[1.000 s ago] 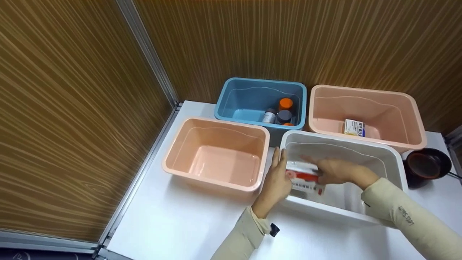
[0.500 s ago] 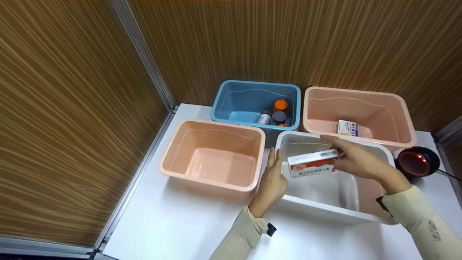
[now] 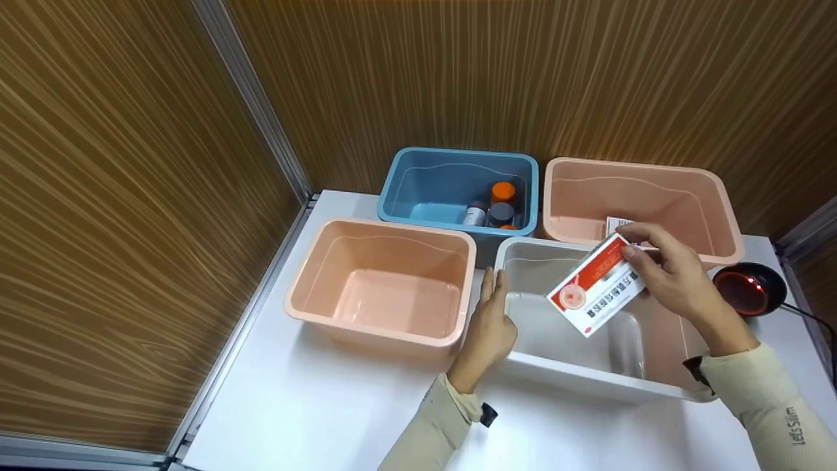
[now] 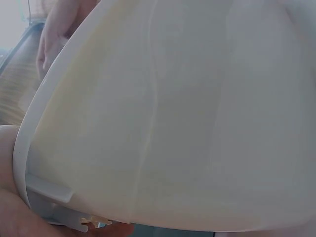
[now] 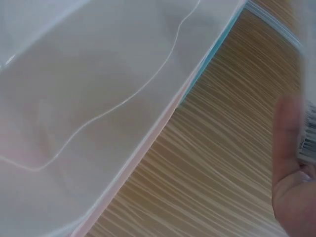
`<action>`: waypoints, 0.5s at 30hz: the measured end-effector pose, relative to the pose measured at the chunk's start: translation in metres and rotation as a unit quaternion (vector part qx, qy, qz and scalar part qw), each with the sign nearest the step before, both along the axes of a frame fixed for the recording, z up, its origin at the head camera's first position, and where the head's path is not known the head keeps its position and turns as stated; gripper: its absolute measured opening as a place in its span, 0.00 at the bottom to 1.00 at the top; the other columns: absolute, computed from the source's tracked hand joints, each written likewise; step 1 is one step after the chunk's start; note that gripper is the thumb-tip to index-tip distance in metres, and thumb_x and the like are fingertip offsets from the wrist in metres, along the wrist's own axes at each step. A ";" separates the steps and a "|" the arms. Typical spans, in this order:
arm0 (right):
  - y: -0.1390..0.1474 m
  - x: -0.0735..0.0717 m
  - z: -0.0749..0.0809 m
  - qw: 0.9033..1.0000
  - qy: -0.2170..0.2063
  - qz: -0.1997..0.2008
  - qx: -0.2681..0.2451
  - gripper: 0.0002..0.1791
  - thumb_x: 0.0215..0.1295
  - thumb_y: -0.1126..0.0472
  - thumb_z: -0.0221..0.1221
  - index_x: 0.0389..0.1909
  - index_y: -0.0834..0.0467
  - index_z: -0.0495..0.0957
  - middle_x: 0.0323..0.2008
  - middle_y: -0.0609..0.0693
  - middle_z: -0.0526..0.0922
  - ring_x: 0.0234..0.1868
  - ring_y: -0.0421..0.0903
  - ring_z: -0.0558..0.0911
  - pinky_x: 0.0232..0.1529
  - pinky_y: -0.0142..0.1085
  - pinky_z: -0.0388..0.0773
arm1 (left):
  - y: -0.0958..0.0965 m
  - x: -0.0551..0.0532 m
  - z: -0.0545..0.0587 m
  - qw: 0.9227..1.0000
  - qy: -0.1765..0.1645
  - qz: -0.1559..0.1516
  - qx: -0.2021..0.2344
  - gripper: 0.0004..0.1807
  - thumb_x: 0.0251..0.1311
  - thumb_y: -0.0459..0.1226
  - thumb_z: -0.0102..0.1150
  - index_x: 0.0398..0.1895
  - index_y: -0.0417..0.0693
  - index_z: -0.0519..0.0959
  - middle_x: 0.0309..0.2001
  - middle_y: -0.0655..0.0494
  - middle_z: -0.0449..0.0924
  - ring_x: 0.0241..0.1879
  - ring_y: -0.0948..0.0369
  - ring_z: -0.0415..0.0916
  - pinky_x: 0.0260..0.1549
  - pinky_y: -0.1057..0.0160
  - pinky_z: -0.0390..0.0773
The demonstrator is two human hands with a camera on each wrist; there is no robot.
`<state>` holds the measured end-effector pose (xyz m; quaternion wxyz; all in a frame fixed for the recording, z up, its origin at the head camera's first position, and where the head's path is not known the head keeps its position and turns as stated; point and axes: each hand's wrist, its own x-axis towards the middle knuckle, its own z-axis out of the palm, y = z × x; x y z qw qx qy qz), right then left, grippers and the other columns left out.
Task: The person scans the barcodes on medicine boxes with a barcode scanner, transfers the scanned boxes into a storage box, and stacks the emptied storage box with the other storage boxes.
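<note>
My right hand (image 3: 683, 281) pinches a white and red medicine box (image 3: 598, 286) by its upper right corner, thumb on the printed face. The box hangs tilted above the white bin (image 3: 608, 379). Close up in the right wrist view, the box (image 5: 308, 123) shows its barcode at the right edge. At the white bin's left end rests my left hand (image 3: 487, 330), with two fingers pointing straight up along the outside of the rim. Part of that hand (image 4: 19, 217) appears at the lower left of the left wrist view, by the bin's rim.
Left of the white bin stands a peach bin (image 3: 379, 327). Behind are a blue bin (image 3: 399, 190) holding several bottles (image 3: 502, 212) and a second peach bin (image 3: 719, 216) with a small white box (image 3: 614, 224). A dark round cup-like object (image 3: 745, 291) with a cord sits at the right.
My right hand has lifted the medicine box from inside the white bin, moved it to the right and turned its printed face up. My left hand has stayed at the bin's left end.
</note>
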<state>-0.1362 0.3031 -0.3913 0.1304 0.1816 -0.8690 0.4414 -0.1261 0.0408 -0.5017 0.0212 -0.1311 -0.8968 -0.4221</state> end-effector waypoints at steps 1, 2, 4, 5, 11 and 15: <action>0.001 -0.001 -0.002 1.000 -0.001 -0.012 0.001 0.19 0.66 0.69 0.54 0.57 0.58 0.73 0.45 0.50 0.75 0.23 0.43 0.78 0.15 0.30 0.73 | 0.000 0.000 0.000 1.000 -0.003 0.000 -0.001 0.41 0.55 0.21 0.46 0.74 0.43 0.49 0.75 0.50 0.38 0.63 0.57 0.61 0.42 0.69 0.72; 0.004 -0.003 -0.005 1.000 0.000 -0.019 0.006 0.19 0.66 0.68 0.54 0.58 0.56 0.73 0.45 0.48 0.75 0.22 0.43 0.77 0.13 0.31 0.72 | 0.000 0.000 0.000 1.000 -0.004 0.000 -0.001 0.41 0.55 0.21 0.46 0.74 0.43 0.49 0.75 0.49 0.38 0.63 0.57 0.61 0.41 0.69 0.72; 0.007 -0.005 -0.007 1.000 -0.005 -0.030 0.008 0.20 0.67 0.67 0.54 0.59 0.55 0.73 0.42 0.50 0.76 0.21 0.43 0.76 0.12 0.31 0.70 | 0.001 0.000 0.000 1.000 -0.010 0.002 -0.004 0.41 0.55 0.21 0.46 0.74 0.44 0.49 0.75 0.50 0.38 0.64 0.57 0.59 0.44 0.68 0.71; 0.009 -0.006 -0.007 0.999 -0.010 -0.031 0.005 0.20 0.66 0.67 0.55 0.59 0.55 0.73 0.41 0.51 0.76 0.22 0.42 0.75 0.13 0.30 0.70 | 0.001 0.001 0.000 1.000 -0.013 0.002 -0.007 0.41 0.56 0.22 0.45 0.74 0.44 0.48 0.75 0.50 0.37 0.65 0.57 0.59 0.46 0.68 0.71; 0.021 -0.005 -0.001 0.997 -0.080 -0.015 -0.001 0.27 0.61 0.72 0.58 0.61 0.56 0.72 0.42 0.55 0.78 0.31 0.43 0.78 0.26 0.30 0.74 | 0.001 0.002 0.001 1.000 -0.012 -0.003 -0.007 0.40 0.57 0.23 0.45 0.74 0.44 0.48 0.75 0.51 0.35 0.65 0.58 0.57 0.47 0.69 0.71; 0.024 -0.002 0.004 0.995 -0.094 -0.021 -0.007 0.28 0.58 0.73 0.58 0.61 0.55 0.71 0.42 0.52 0.78 0.33 0.44 0.77 0.29 0.29 0.74 | -0.001 0.002 0.001 1.000 -0.010 -0.003 -0.010 0.39 0.58 0.23 0.44 0.74 0.44 0.48 0.75 0.51 0.35 0.67 0.57 0.54 0.51 0.67 0.69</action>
